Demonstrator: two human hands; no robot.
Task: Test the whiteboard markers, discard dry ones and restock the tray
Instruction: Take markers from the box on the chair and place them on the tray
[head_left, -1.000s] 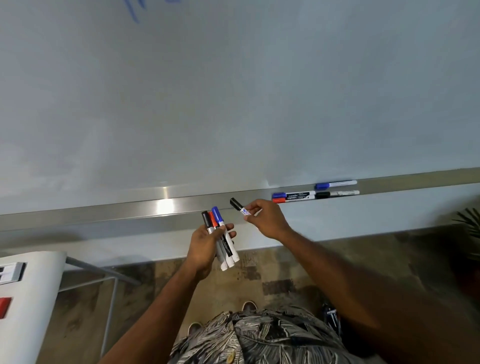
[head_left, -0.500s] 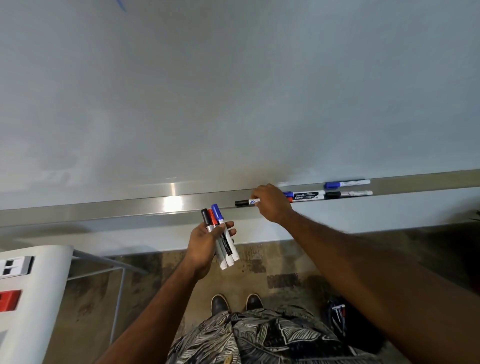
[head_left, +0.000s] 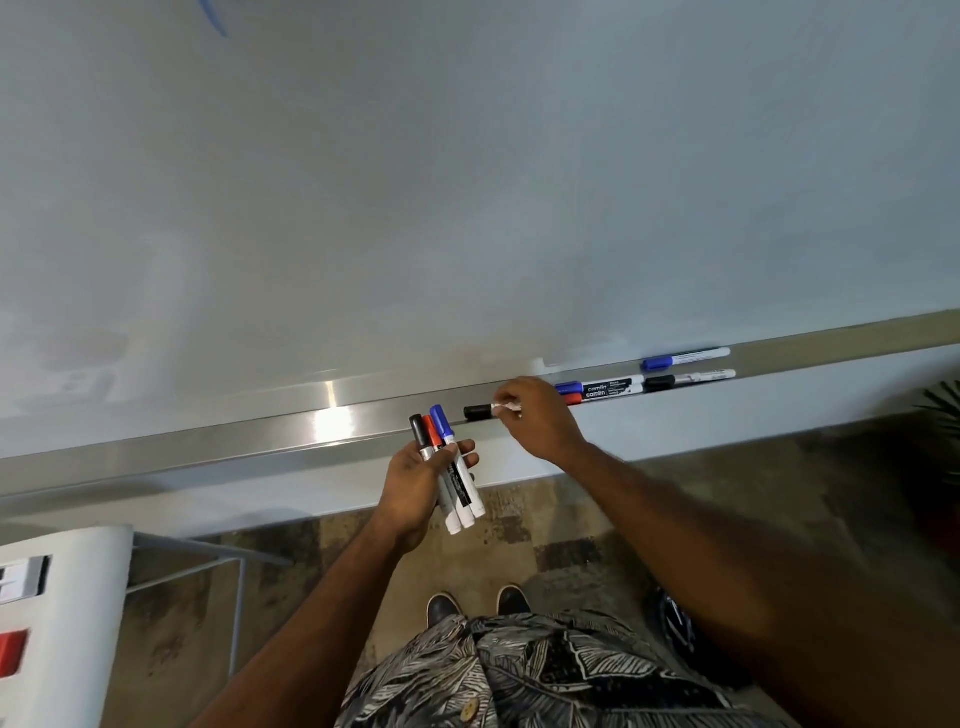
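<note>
right hand (head_left: 540, 421): fingers (head_left: 505, 406) pinch the white barrel of the black-capped marker (head_left: 478, 412), which lies flat along the metal tray (head_left: 208, 447) under the whiteboard (head_left: 467, 182). left hand (head_left: 415, 488): clenched round three markers (head_left: 453, 480), caps black/red/blue pointing up, just below the tray. four more markers (head_left: 602, 389) lie on the tray to the right.
</note>
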